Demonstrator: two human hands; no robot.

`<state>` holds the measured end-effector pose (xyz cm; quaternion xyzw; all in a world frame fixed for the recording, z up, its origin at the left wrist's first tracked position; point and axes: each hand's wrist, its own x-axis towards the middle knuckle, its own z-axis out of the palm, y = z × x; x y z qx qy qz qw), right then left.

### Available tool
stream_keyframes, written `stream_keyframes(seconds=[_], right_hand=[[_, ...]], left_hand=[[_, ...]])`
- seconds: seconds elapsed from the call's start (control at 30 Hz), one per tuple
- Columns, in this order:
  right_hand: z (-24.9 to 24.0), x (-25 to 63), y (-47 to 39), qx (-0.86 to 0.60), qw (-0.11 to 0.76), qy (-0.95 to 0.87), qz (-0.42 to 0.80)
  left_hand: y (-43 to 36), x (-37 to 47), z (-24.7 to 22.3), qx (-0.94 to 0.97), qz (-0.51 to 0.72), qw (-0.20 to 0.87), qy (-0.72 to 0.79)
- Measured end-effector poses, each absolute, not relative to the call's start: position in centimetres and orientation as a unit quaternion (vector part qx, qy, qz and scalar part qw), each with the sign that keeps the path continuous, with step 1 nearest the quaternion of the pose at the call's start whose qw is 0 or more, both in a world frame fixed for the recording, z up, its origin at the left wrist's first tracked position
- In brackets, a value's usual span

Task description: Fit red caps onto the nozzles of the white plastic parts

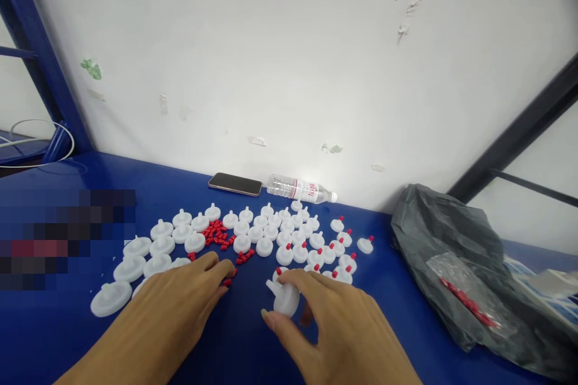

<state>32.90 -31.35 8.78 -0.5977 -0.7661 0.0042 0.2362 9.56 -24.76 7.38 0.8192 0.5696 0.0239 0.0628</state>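
Observation:
My right hand (336, 319) grips a white plastic disc with a nozzle (286, 301) between thumb and fingers. The disc is tilted, with its bare nozzle towards the upper left. To the left, my left hand (194, 289) reaches down to the table with its thumb and fingertips closed around a small red cap (227, 282). A heap of loose red caps (217, 231) lies beyond that hand. Many similar white discs with uncapped nozzles (161, 245) spread across the left and middle. Right of centre, several discs with red caps on their nozzles (316, 257) stand together.
A phone (235, 184) and a clear plastic bottle (300, 188) lie along the wall at the back of the blue table (117, 174). On the right sits a dark plastic bag (442, 240), with a clear bag of red pieces (469, 301) on it.

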Motion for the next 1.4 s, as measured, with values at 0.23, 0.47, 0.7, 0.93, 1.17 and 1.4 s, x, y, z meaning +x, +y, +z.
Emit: stream_keyframes(seconds=[0.23,0.47,0.7,0.93,1.17,1.4], right_hand=[[8.8,32.6,-31.4,-0.595,0.229,-0.77,0.008],[9.1,32.7,-31.4,-0.599,0.208,-0.773,0.01],[9.0,32.8,-31.4,-0.583,0.234,-0.778,0.013],[9.5,33.1,-31.3,-0.562,0.252,-0.786,0.058],[9.3,33.3,-31.1,-0.539,0.26,-0.797,0.081],[9.4,33.4,-31.2,-0.52,0.288,-0.8,0.078]], left_hand=[[-24.8,10.0,7.0,0.831,0.005,0.033,0.555],[-24.8,9.7,6.1,0.846,0.121,0.022,0.519],[-26.9,9.2,6.0,0.815,0.405,0.038,0.412],[-26.7,8.5,6.6,0.815,0.414,0.106,0.392],[-26.4,9.2,6.7,0.82,0.431,0.138,0.351],[-26.6,9.0,7.1,0.816,0.442,0.121,0.353]])
